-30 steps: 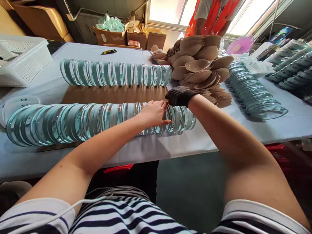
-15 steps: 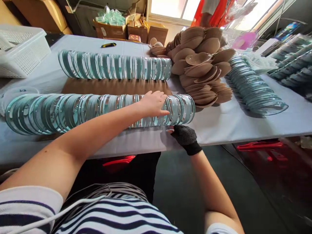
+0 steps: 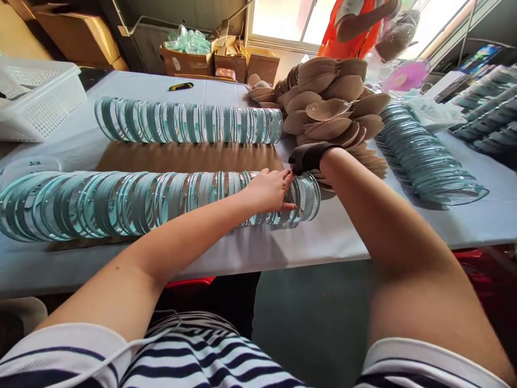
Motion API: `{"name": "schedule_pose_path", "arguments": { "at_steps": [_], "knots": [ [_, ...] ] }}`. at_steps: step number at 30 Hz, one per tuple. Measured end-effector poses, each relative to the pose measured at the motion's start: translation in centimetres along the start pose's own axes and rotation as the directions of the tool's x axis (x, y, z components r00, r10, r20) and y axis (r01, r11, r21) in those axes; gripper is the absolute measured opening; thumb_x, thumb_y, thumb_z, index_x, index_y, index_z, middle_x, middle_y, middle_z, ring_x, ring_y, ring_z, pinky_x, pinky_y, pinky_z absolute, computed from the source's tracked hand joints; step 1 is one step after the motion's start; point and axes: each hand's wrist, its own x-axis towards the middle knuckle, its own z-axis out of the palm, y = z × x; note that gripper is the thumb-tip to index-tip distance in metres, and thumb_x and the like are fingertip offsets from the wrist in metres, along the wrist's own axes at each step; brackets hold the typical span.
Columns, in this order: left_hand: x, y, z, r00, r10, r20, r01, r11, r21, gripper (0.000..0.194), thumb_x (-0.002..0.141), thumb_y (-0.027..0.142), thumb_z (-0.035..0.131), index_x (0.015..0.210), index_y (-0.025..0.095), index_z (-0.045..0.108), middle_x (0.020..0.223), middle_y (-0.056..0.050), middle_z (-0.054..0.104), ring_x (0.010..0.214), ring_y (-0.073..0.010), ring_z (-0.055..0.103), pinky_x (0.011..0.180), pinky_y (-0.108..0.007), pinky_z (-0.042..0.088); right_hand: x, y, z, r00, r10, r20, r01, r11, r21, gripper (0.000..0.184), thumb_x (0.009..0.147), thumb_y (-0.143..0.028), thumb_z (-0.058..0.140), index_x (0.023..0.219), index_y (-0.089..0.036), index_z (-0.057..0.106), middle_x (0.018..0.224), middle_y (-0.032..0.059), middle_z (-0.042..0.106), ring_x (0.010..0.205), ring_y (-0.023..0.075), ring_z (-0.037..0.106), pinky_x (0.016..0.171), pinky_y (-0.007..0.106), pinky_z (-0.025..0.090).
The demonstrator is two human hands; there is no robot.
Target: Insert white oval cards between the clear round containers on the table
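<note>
A near row of round clear glass pieces [image 3: 137, 202] with greenish rims stands on edge across the table. My bare left hand [image 3: 270, 191] rests on top of this row near its right end, fingers stretched and thumb apart on the near side. My right hand [image 3: 310, 157], in a black mesh glove, is bent over the far side at the right end. Its fingers are curled together, with the tips close to my left fingertips and the glass rims; what they pinch, if anything, is hidden. Behind lies a second row of glass pieces [image 3: 189, 123].
Brown cardboard [image 3: 194, 157] lies between the rows. Brown oval pads [image 3: 331, 110] are heaped at right, before more stacked glass pieces [image 3: 428, 156]. A yellow-black cutter [image 3: 181, 86] and a white basket [image 3: 52, 102] are farther back. A person in an orange vest [image 3: 351, 32] stands beyond.
My right hand has risen from the table's front edge to the far side of the near row's right end. My left hand has shifted slightly right along the row.
</note>
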Motion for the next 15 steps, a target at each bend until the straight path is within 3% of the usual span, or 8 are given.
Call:
{"name": "schedule_pose_path", "arguments": {
  "at_steps": [2, 4, 6, 8, 12, 15],
  "knots": [
    [-0.1, 0.1, -0.2, 1.000, -0.006, -0.012, 0.005, 0.999, -0.036, 0.088, 0.088, 0.067, 0.055, 0.153, 0.010, 0.038, 0.154, -0.017, 0.044, 0.130, -0.0311, 0.050, 0.108, -0.041, 0.035, -2.5, 0.2, 0.4, 0.999, 0.000, -0.034, -0.001, 0.999, -0.033, 0.026, 0.083, -0.019, 0.058, 0.084, 0.002, 0.073, 0.079, 0.0103, 0.071, 0.073, 0.0091, 0.062, 0.072, 0.027, 0.035],
    [-0.2, 0.3, -0.5, 0.999, -0.018, -0.028, 0.015, 0.996, -0.087, 0.085, 0.086, 0.064, 0.059, 0.151, 0.011, 0.041, 0.149, -0.016, 0.050, 0.126, -0.0303, 0.053, 0.108, -0.041, 0.035, -5.9, 0.6, 2.3, 0.990, 0.025, -0.136, -0.030, 0.999, -0.037, 0.030, 0.089, -0.024, 0.054, 0.095, -0.004, 0.075, 0.090, 0.0136, 0.072, 0.080, 0.0131, 0.064, 0.070, 0.029, 0.031],
    [-0.3, 0.3, -0.6, 0.999, -0.026, -0.029, 0.022, 0.992, -0.126, 0.082, 0.086, 0.062, 0.060, 0.149, 0.013, 0.042, 0.148, -0.015, 0.051, 0.126, -0.0300, 0.053, 0.109, -0.041, 0.034, -9.4, 0.7, 5.8, 0.946, 0.090, -0.312, -0.088, 0.996, 0.020, 0.026, 0.090, -0.030, 0.057, 0.097, -0.013, 0.075, 0.090, 0.0129, 0.074, 0.075, 0.0157, 0.063, 0.064, 0.028, 0.025],
    [-0.2, 0.1, -0.4, 1.000, -0.019, -0.022, 0.016, 0.989, -0.150, 0.081, 0.086, 0.062, 0.060, 0.149, 0.014, 0.042, 0.148, -0.015, 0.050, 0.128, -0.0308, 0.052, 0.110, -0.042, 0.034, -12.3, 0.0, 10.8, 0.865, 0.185, -0.467, -0.145, 0.982, 0.119, 0.032, 0.092, -0.039, 0.051, 0.091, -0.016, 0.074, 0.080, 0.0113, 0.073, 0.065, 0.0165, 0.059, 0.059, 0.028, 0.022],
    [0.7, 0.1, 0.0, 0.999, -0.014, -0.047, 0.005, 0.984, -0.180, 0.081, 0.083, 0.060, 0.064, 0.145, 0.010, 0.047, 0.144, -0.019, 0.054, 0.124, -0.0343, 0.056, 0.109, -0.049, 0.038, -15.4, -3.7, 20.1, 0.820, 0.310, -0.482, -0.196, 0.942, 0.273, 0.040, 0.091, -0.039, 0.039, 0.077, -0.018, 0.071, 0.068, 0.0119, 0.068, 0.059, 0.0189, 0.057, 0.056, 0.029, 0.027],
    [-0.3, 0.9, -1.2, 0.999, -0.009, -0.034, 0.003, 0.984, -0.177, 0.077, 0.085, 0.059, 0.063, 0.145, 0.013, 0.051, 0.146, -0.019, 0.054, 0.126, -0.0333, 0.057, 0.106, -0.050, 0.043, -15.9, -6.4, 22.1, 0.770, 0.431, -0.470, -0.243, 0.880, 0.408, 0.041, 0.090, -0.047, 0.039, 0.069, -0.026, 0.067, 0.063, 0.0114, 0.063, 0.052, 0.0224, 0.055, 0.052, 0.035, 0.030]
  ]
}}
